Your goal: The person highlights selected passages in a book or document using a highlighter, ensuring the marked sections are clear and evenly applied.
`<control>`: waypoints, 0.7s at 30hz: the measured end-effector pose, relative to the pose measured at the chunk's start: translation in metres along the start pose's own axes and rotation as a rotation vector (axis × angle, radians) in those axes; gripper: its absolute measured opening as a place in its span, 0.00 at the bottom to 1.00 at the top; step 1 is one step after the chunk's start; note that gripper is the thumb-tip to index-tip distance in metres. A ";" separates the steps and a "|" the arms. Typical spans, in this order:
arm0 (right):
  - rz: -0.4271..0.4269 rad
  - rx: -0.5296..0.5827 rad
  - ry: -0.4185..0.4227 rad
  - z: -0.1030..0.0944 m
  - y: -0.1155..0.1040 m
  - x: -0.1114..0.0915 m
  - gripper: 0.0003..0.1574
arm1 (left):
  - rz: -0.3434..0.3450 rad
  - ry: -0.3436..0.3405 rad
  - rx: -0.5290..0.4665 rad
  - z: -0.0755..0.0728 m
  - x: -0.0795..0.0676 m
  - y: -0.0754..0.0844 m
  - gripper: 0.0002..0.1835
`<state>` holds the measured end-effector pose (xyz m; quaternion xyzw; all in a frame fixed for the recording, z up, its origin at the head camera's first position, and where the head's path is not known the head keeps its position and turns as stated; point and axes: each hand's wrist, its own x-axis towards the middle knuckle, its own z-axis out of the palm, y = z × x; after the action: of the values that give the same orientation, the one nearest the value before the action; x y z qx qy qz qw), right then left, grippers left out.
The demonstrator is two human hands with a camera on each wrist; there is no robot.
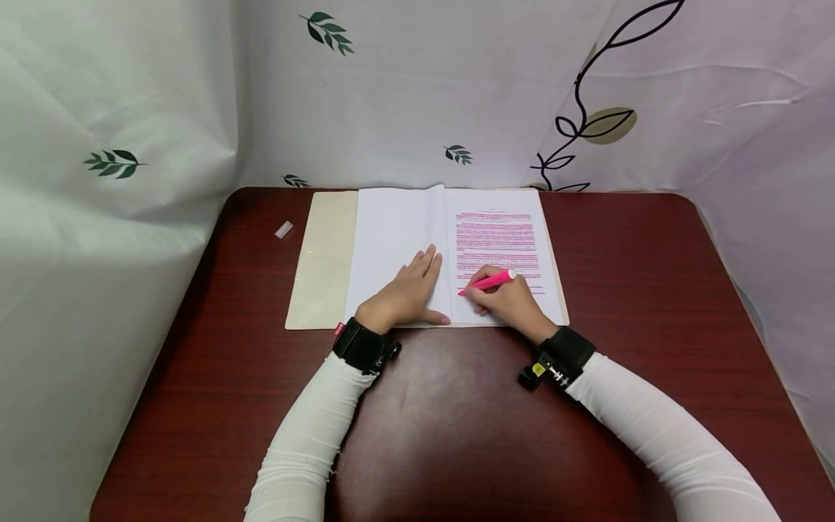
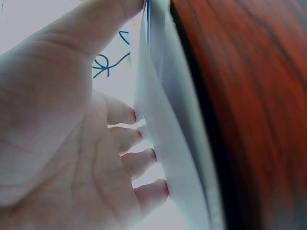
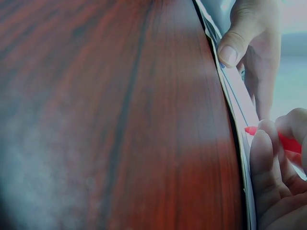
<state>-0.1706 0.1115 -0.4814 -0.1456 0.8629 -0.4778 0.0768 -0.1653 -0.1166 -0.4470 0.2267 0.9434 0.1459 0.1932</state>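
An open folder with a cream cover point(image 1: 320, 268) lies on the table, holding a blank left page point(image 1: 391, 225) and a printed right page point(image 1: 496, 200). Pink highlighting runs over most of the printed lines. Between the fingers and thumb of my right hand point(image 1: 515, 303) is a pink highlighter point(image 1: 497, 280), its tip at the left end of a lower line. My left hand point(image 1: 407, 291) rests on the paper with spread fingers, thumb near the bottom of the fold. In the left wrist view, the fingertips point(image 2: 153, 189) of that hand touch the sheet.
On the dark red wooden table point(image 1: 626, 261), a small white block point(image 1: 283, 230), perhaps an eraser, lies left of the folder. A pale curtain point(image 1: 391, 94) with leaf prints hangs behind the table's far edge and along its sides.
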 end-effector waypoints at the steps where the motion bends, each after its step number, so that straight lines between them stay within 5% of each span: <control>1: -0.001 -0.005 0.000 0.000 0.000 0.000 0.03 | 0.000 0.000 0.000 0.000 0.000 0.000 0.67; 21: 0.023 -0.017 0.001 -0.005 -0.001 -0.004 0.02 | 0.008 -0.001 0.008 0.002 0.001 -0.001 0.67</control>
<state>-0.1683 0.1165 -0.4780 -0.1361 0.8685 -0.4698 0.0806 -0.1659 -0.1171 -0.4491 0.2310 0.9430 0.1428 0.1921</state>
